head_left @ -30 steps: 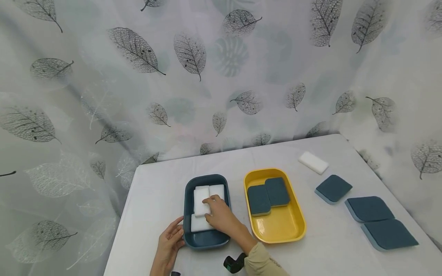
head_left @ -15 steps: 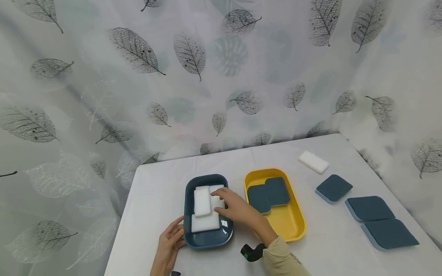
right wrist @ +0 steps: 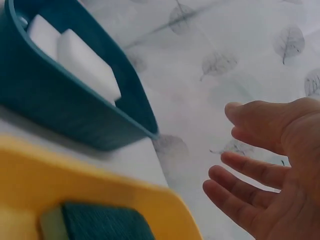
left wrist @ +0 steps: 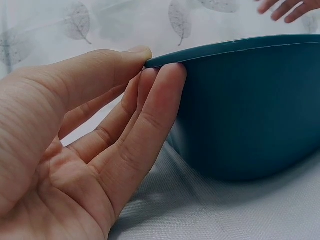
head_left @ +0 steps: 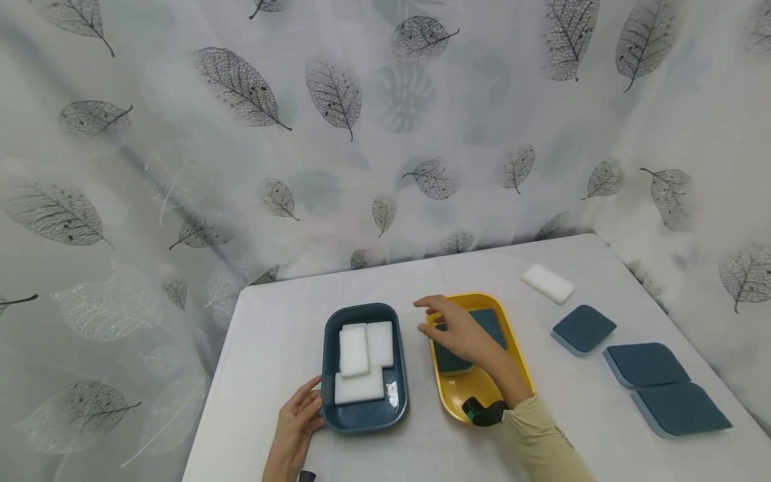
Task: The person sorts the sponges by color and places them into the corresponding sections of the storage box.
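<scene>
Pinching the near half of the blue tray's [head_left: 364, 414] left rim, the left hand [head_left: 296, 422] sets its thumb over the lip and fingers beneath. The tray rests left of the middle of the cloth-covered table [head_left: 283, 335], long axis running from the far edge toward the near side. Its walls are smooth and glossy, its corners rounded. Inside, the top white block [head_left: 354, 351] points far-to-near, overlapping a second lengthwise block [head_left: 381, 345] and a crosswise block [head_left: 359, 387], all matte and square-edged. The right hand [head_left: 459, 329] hangs above the left rim of the yellow tray [head_left: 462, 388], fingers spread, directed toward the blue tray. The yellow tray's near end angles toward the table's right edge; dark sponges [head_left: 452, 362] with fibrous faces over paler foam lie inside. A strip of white cloth separates both trays; wider cloth extends between the blue tray and the table's left edge.
</scene>
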Tool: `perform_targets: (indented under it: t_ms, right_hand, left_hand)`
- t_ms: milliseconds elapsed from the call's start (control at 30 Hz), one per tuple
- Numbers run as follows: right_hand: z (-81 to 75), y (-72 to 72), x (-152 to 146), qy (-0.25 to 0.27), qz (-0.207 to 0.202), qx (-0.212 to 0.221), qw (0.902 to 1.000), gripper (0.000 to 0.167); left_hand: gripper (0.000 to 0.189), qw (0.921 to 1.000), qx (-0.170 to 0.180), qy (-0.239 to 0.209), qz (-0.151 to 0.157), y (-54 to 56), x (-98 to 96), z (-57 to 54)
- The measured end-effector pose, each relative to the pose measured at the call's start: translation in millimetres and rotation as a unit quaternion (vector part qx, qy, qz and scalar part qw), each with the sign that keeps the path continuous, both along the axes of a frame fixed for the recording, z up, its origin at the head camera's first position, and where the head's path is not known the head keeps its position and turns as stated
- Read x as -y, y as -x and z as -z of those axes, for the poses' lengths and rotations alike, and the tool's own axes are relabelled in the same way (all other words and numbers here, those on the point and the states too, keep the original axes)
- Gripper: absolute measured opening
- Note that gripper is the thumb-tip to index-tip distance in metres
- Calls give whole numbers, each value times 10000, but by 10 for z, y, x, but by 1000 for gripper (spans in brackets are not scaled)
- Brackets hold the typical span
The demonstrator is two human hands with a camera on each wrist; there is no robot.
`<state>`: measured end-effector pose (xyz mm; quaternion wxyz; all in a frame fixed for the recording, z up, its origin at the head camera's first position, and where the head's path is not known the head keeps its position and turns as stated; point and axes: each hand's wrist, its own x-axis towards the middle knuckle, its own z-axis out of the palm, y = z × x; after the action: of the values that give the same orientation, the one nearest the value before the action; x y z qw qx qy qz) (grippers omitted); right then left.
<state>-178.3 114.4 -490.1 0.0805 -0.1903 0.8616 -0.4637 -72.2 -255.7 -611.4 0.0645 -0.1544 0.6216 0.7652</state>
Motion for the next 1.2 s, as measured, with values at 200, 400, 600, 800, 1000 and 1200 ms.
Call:
perform_targets:
  t_ms: [200,400,600,800,1000,1200]
  right_hand:
    - [-50,131,-317,-96,245,-438,9987,52]
    - [13,317,-613,-329,449,-695,9960,53]
    - [17,472,-913,-688,460,-979,9917,54]
    - [79,608,-1140,-993,648,-1206,9856,54]
    - [230,726,-1298,-1071,1044,-1124,9823,60]
    - [351,782,-1441,-1280,1459,-1233,9732,66]
  left_hand:
    - [37,10000,-50,-71,-17,16,9,5]
    - [37,10000,-60,-67,-22,18,13,1]
    - [37,9998,-89,-160,-33,16,10,22]
    - [37,9998,-91,-173,-12,13,15,17]
    - [36,9997,-92,-212,-30,14,13,21]
    - [40,9998,-124,-139,-4,10,12,30]
